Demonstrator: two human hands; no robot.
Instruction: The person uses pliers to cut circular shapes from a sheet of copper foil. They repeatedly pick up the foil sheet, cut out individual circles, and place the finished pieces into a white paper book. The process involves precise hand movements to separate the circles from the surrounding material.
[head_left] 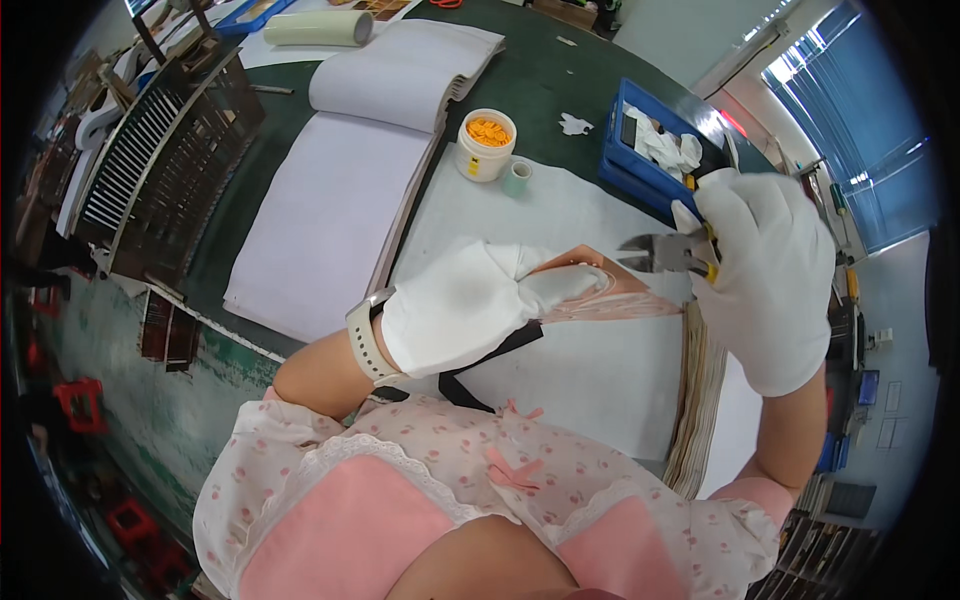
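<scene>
My left hand (465, 305), in a white glove with a pale watch at the wrist, grips a shiny copper-coloured sheet piece (630, 298) over the white paper (600, 390). The fingers are closed on its left part and hide some of it. In my right hand (768, 275), also gloved in white, is a pair of diagonal cutters (660, 253) with yellow and black handles. Their jaws point left, apart from each other, close to the upper right edge of the copper piece. Whether they touch it I cannot tell.
Beyond my hands stand a white tub (482, 165) of orange pieces and a small pale cup (517, 178). A blue bin (615, 160) holds white cloths at the far right. At left lie a large paper pad (330, 200) and a dark slatted rack (175, 170).
</scene>
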